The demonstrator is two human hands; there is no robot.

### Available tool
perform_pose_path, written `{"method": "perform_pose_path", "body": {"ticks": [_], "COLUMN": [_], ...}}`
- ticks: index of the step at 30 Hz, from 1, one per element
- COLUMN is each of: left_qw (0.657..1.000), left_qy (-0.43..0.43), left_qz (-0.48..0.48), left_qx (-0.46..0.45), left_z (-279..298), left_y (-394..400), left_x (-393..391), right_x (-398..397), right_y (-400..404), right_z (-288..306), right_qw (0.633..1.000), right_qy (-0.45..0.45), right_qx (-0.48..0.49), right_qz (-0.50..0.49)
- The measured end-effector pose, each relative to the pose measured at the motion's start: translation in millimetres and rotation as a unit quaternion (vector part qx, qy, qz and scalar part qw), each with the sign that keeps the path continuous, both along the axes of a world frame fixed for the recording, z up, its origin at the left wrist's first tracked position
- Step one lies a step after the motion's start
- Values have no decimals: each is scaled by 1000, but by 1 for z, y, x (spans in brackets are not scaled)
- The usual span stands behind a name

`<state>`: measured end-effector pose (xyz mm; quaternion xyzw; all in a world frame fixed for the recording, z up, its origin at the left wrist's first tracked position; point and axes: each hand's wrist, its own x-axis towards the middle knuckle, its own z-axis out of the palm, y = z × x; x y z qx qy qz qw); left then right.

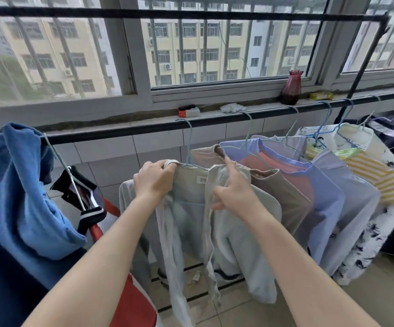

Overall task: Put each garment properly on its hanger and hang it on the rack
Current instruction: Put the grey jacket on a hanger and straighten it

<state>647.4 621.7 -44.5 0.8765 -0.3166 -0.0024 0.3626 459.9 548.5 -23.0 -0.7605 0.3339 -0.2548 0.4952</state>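
Left hand [154,182] grips grey garment [191,208] collar on hanger [189,147], right hand [233,187] pinches placket, forefinger extended; uneven tug could slip a shoulder off.

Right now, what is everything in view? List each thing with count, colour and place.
rack rail: one, black, running below the windowsill.
pale grey garment: one, on a light blue hanger hooked on the rail, centre.
other hung garments: tan top, lilac and coral top, yellow striped top, right of centre on the rail.
blue garment: one, draped at far left.
dark striped garment: one, on a white hanger, left.
vase: one, dark red, on the windowsill.
small box: one, red and white, on the sill.
hands: left hand grips the grey garment's shoulder; right hand holds its front, forefinger extended.
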Motion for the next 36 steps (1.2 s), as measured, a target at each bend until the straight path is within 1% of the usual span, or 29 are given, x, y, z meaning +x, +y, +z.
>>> {"method": "perform_pose_path", "body": {"ticks": [1, 3, 4, 5, 7, 9, 10, 12, 13, 14, 15, 16, 17, 18, 19, 20, 21, 22, 23, 24, 25, 27, 29, 31, 33, 34, 36], "left_qw": [1000, 1000, 999, 998, 996, 991, 989, 983, 985, 988, 988, 980, 968, 959, 955, 957, 957, 958, 960, 965, 972, 984, 988, 978, 956, 949, 942], "left_qy": [17, 30, 36, 53, 71, 82, 90, 112, 96, 54, -9, -70, -110, -121, -106, -67, -25, 6, 19, 26, 32, 34, 52, 119, 196, 214, 225], "left_qz": [-5, -7, -13, -25, -62, -104, -119, -136, -131, -111, -87, -71, -71, -95, -140, -191, -242, -272, -278, -261, -233, -175, -138, -141, -134, -125, -124], "left_qx": [1, 1, -3, -11, -8, -10, -18, -45, -66, -92, -127, -171, -214, -238, -237, -206, -156, -95, -44, -17, -13, -23, -42, -96, -170, -194, -216], "left_z": [0, 0, 1, 2, 2, 2, 3, 2, 0, -2, -3, -6, -8, -12, -15, -19, -21, -24, -28, -32, -36, -40, -44, -46, -40, -36, -23], "left_y": [0, 1, 2, 1, 0, 1, 1, 3, 5, 7, 10, 12, 13, 13, 13, 13, 12, 11, 10, 7, 5, 2, 1, 6, 16, 20, 24], "left_x": [4, 9, 11, 11, 7, 5, 6, 2, -2, -10, -20, -30, -41, -47, -54, -60, -68, -76, -82, -87, -91, -98, -98, -95, -92, -88, -82], "right_x": [-6, -19, -26, -33, -40, -40, -38, -33, -30, -28, -25, -24, -23, -22, -21, -20, -18, -15, -13, -10, -7, -2, 2, 5, 4, 3, 1], "right_y": [-4, -14, -18, -22, -29, -36, -40, -46, -48, -51, -55, -57, -59, -60, -60, -59, -58, -56, -55, -55, -55, -55, -56, -60, -63, -63, -63], "right_z": [5, 16, 23, 29, 34, 34, 33, 30, 28, 24, 20, 16, 12, 10, 8, 7, 6, 5, 4, 2, 1, -3, -7, -9, -8, -5, -2], "right_qw": [995, 956, 936, 922, 909, 910, 913, 927, 932, 933, 931, 929, 928, 929, 931, 931, 929, 924, 918, 911, 904, 890, 878, 878, 904, 917, 926], "right_qy": [76, 218, 255, 272, 287, 286, 272, 218, 193, 179, 175, 176, 175, 170, 162, 155, 150, 150, 149, 151, 153, 154, 157, 141, 91, 75, 77], "right_qx": [-61, -197, -244, -273, -301, -301, -305, -292, -279, -273, -275, -282, -289, -293, -293, -297, -305, -317, -333, -348, -362, -384, -406, -402, -326, -277, -199], "right_qz": [14, 14, -1, -18, -34, -12, 12, 88, 127, 153, 165, 164, 157, 148, 145, 145, 148, 153, 157, 162, 170, 189, 200, 219, 259, 277, 312]}}
